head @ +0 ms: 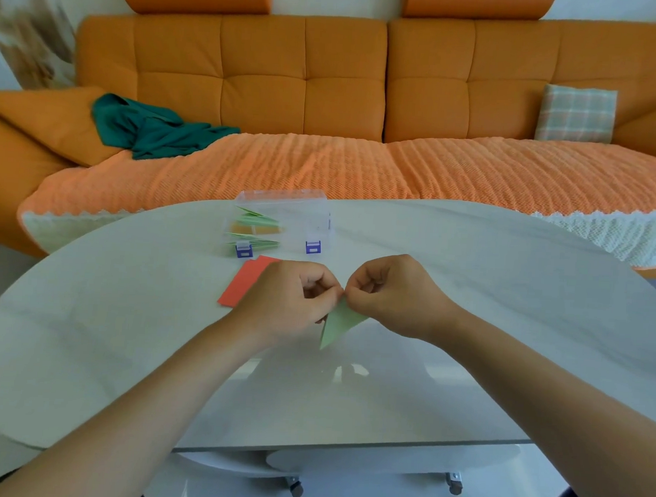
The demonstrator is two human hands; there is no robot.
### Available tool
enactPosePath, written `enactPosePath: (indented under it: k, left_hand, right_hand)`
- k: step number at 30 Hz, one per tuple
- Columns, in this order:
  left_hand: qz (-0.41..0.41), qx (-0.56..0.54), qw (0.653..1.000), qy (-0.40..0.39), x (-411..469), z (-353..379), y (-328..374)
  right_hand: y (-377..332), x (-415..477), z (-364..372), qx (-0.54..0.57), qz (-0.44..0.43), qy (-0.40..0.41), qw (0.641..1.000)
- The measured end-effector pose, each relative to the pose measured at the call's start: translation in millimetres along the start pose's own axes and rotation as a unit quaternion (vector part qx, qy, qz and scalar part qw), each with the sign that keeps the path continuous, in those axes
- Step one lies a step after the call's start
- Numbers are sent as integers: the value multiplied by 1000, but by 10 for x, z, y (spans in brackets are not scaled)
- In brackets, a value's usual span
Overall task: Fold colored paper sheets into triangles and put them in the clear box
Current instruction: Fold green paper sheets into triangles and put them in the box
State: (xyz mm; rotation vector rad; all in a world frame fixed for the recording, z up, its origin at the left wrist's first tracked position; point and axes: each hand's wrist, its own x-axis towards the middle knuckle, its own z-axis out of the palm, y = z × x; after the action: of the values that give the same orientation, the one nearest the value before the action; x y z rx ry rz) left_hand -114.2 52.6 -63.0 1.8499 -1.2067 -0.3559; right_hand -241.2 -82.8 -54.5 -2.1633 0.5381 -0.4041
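Over the white worktop [128, 314], left hand [294, 303] and right hand [392, 292] both pinch the green paper [340, 326], apparently to sharpen its triangle crease.

Both forearms bare, entering from the lower left and lower right corners and converging toward mid-frame. Left hand [290, 303]: back of hand facing up, wrist roughly in line with the forearm, fingers [315, 281] curled inward, thumb and forefinger tips pinching the upper corner of a pale green folded paper triangle [340, 324]. Right hand [396, 292]: mirrors the left, wrist slightly bent, fingers [366, 283] curled, tips pinching the same corner from the opposite side. Fingertips of the two hands meet or nearly meet; cannot tell which. The triangle hangs point-down between the two wrists.
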Motion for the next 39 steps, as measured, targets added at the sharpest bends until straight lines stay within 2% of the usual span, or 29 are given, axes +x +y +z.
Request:
enactPosePath:
  k: [10, 15, 19, 26, 33, 36, 39]
  left_hand:
    - [-32, -41, 994, 96, 85, -246, -149]
    - [-57, -93, 993, 44, 43, -165, -86]
    - [-40, -83, 995, 39, 30, -81, -39]
    - [7, 29, 999, 15, -10, 0, 7]
    - [-65, -20, 997, -31, 55, -136, -35]
    - [-95, -41, 995, -13, 76, -242, -66]
    - [-112, -97, 988, 47, 72, -262, -112]
  right_hand:
    - [236, 66, -250, -12, 73, 17, 997]
    - [148, 49, -158, 59, 16, 11, 998]
    - [110, 62, -69, 18, -3, 5, 1000]
    - [70, 31, -28, -40, -21, -11, 999]
    - [12, 22, -88, -46, -33, -23, 998]
    - [24, 32, -173, -22, -8, 7, 1000]
    - [53, 41, -254, 21, 23, 49, 998]
